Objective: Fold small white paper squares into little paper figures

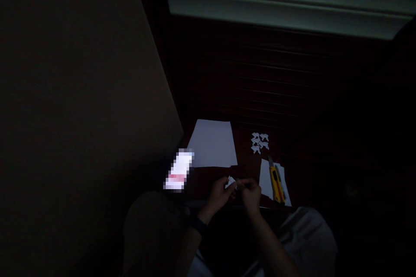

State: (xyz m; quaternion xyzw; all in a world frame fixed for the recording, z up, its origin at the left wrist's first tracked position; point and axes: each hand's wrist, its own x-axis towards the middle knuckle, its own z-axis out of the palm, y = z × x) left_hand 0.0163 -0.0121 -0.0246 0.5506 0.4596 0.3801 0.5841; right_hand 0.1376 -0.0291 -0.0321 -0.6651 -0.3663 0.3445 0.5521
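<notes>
Between my hands is a small piece of folded white paper (231,181), close to the table's front edge. My left hand (221,191) pinches it from the left. The fingers of my right hand (250,193) are closed at its right side, pressed against the paper. How the folds run is too dark and small to make out. Several small folded paper figures (260,142) sit grouped on the dark table beyond my right hand. A yellow utility knife (276,184) lies on smaller white paper sheets (265,178) just right of my right hand.
A stack of white paper (212,145) lies at the table's back left. A lit, pixelated screen (179,170) is left of my hands. A wall (97,73) rises on the left, pale slats (276,4) at the back. My knees flank the dark table (203,181).
</notes>
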